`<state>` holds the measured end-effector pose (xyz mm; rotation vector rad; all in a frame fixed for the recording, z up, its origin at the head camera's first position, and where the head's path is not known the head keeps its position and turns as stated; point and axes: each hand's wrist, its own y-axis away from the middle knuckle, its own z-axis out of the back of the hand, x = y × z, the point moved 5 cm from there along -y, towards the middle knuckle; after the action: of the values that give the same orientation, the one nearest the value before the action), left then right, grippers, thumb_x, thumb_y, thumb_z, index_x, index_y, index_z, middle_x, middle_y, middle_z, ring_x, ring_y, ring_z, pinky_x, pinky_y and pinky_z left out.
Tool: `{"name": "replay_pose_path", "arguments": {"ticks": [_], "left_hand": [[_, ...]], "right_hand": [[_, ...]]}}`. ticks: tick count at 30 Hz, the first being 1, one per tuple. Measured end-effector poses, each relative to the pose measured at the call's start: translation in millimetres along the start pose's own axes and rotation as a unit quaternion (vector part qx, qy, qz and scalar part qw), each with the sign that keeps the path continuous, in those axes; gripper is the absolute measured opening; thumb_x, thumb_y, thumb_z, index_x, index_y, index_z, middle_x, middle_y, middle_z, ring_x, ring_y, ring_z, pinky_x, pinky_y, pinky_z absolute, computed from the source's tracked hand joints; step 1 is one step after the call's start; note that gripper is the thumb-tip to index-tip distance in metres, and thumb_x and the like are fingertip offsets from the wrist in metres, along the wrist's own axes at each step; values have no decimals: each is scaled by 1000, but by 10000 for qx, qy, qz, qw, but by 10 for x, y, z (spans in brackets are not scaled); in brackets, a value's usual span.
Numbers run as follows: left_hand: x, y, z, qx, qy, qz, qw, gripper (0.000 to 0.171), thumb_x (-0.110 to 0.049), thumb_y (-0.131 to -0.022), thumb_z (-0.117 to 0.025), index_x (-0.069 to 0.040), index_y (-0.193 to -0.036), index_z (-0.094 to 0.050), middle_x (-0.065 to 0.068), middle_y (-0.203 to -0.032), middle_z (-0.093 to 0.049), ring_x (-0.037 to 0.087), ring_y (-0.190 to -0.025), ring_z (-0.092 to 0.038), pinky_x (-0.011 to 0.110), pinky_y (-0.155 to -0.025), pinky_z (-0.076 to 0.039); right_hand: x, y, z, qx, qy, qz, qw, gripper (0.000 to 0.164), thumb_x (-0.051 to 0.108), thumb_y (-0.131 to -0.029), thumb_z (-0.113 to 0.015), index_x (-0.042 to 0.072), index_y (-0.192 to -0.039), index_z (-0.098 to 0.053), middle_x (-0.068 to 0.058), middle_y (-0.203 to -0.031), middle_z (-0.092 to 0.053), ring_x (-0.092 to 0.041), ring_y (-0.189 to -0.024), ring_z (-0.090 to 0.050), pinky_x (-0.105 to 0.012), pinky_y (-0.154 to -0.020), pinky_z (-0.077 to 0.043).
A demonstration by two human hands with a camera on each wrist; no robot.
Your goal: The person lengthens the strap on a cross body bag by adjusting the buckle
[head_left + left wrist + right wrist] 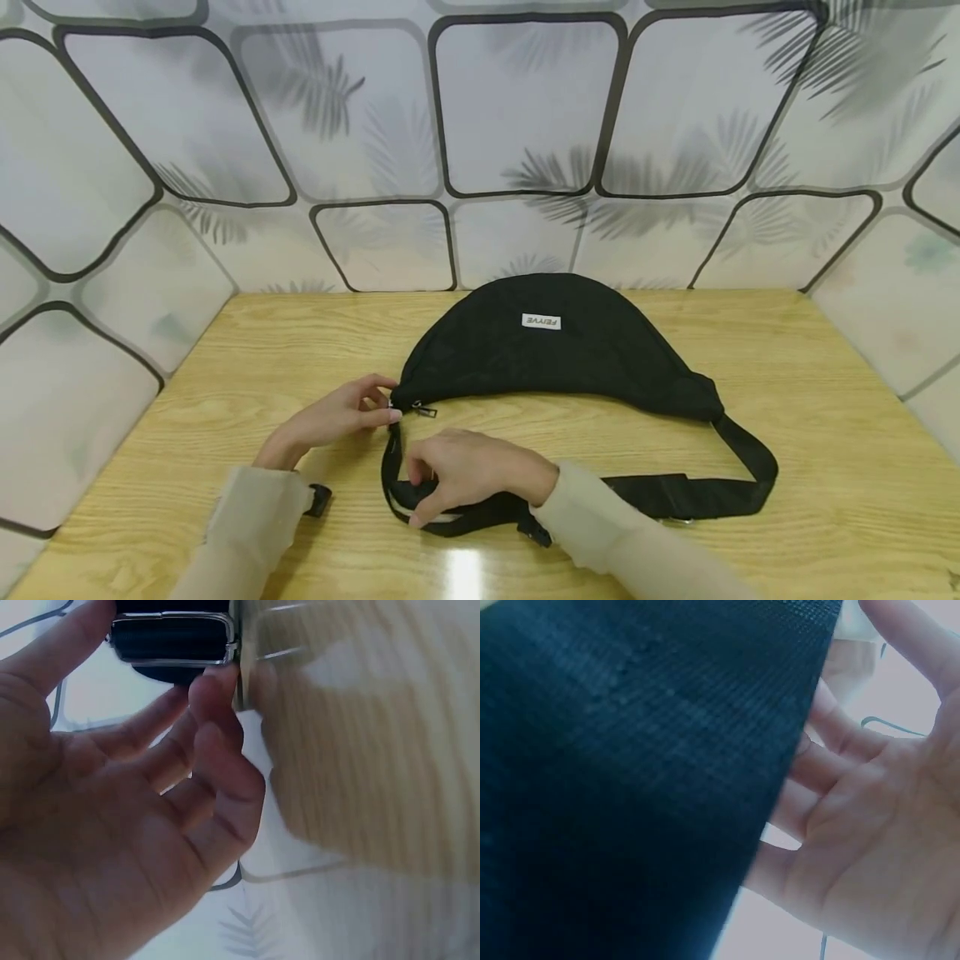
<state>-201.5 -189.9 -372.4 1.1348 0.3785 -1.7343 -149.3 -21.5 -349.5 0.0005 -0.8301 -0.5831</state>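
A black waist bag (555,358) with a white label lies on the wooden table, its curved side away from me. My left hand (341,417) is at the bag's left end. Its thumb and fingertips pinch the strap at a metal slide buckle (172,637). Beside that spot hangs a zipper pull (425,411). My right hand (468,471) hovers over the left loop of the black strap (480,521), thumb and index finger bent and apart. In the right wrist view the strap (630,765) fills the left side and hides the fingertips.
One black plastic clip (318,500) lies beside the left sleeve, another (534,530) by the right forearm. The strap runs on to the bag's right end, with a metal adjuster (678,521) on it. A patterned backdrop (525,108) encloses the table's back and sides.
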Motion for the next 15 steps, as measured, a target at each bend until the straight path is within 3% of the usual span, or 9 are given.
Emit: {"name": "replay_pose_path", "arguments": {"ticks": [7, 12, 15], "left_hand": [[-27, -70, -20, -261, -254, 203, 9991, 54, -28, -101, -66, 9, -133, -44, 13, -96, -58, 22, -82, -53, 36, -73, -43], [-61, -95, -17, -402, -241, 51, 9989, 45, -23, -100, -66, 9, -125, -47, 10, -85, -58, 20, -73, -52, 34, -69, -41], [-61, -95, -24, -409, -206, -13, 9990, 41, -19, -101, -65, 10, -124, -49, 12, -85, -61, 21, -73, -58, 35, -72, -46]], "right_hand": [[49, -7, -31, -319, 246, -190, 9990, 37, 14, -85, -85, 13, -100, -51, 6, -81, -55, -6, -69, -51, -21, -64, -43], [34, 23, 12, -514, 432, -97, 9977, 32, -4, -87, -73, 11, -103, -50, 3, -81, -51, -9, -69, -47, -22, -64, -40], [-5, 59, 51, -529, 411, 22, 9978, 29, -13, -88, -64, 11, -96, -50, 1, -77, -44, -11, -65, -40, -22, -61, -34]]}}
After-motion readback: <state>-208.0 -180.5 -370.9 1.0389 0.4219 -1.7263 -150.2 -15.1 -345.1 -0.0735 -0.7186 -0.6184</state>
